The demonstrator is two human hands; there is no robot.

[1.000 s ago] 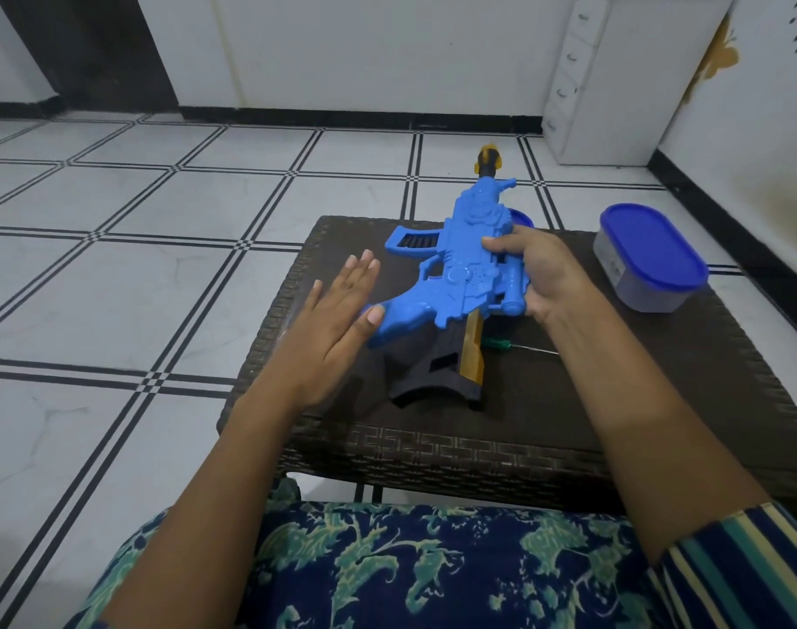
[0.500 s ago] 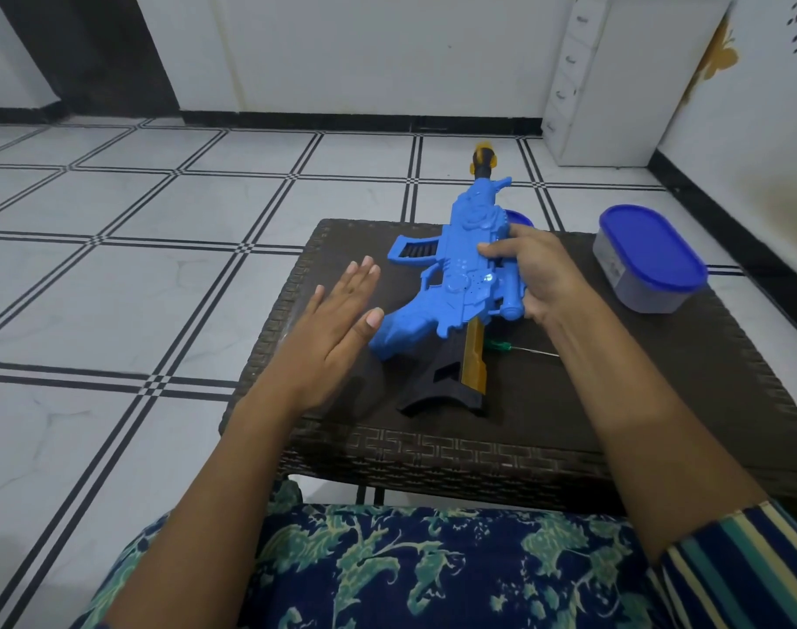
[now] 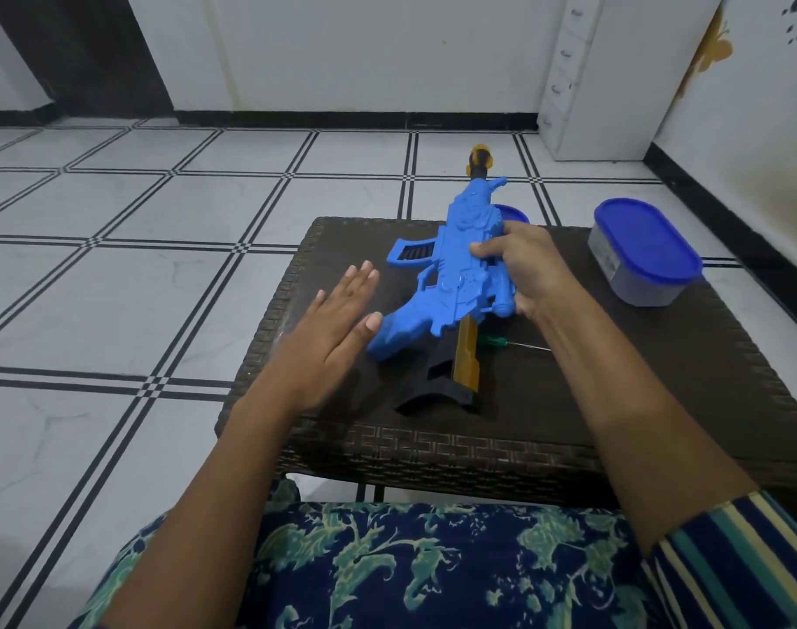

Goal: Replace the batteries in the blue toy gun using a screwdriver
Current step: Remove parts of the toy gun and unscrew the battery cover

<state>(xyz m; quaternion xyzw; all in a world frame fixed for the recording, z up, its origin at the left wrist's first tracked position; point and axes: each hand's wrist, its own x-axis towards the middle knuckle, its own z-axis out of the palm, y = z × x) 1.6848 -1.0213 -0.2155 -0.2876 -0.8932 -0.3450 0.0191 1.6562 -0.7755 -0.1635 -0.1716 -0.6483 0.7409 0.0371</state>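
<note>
The blue toy gun (image 3: 455, 283) lies along the dark wicker table (image 3: 614, 401), its yellow-tipped muzzle pointing away and its black and gold stock toward me. My right hand (image 3: 530, 270) grips the gun's body from the right side, fingers curled over the top. My left hand (image 3: 337, 326) hovers flat with straight fingers just left of the gun's blue grip, the thumb tip close to it. A green-handled screwdriver (image 3: 501, 342) lies on the table under the gun, partly hidden by my right forearm.
A clear plastic container with a blue lid (image 3: 643, 258) stands at the table's right rear. Another blue lid (image 3: 512, 215) peeks out behind the gun. White tiled floor surrounds the table; a white drawer cabinet (image 3: 614, 74) stands against the far wall.
The gun has shifted slightly right and its stock end has settled lower on the table. Both hands have stayed almost where they were.
</note>
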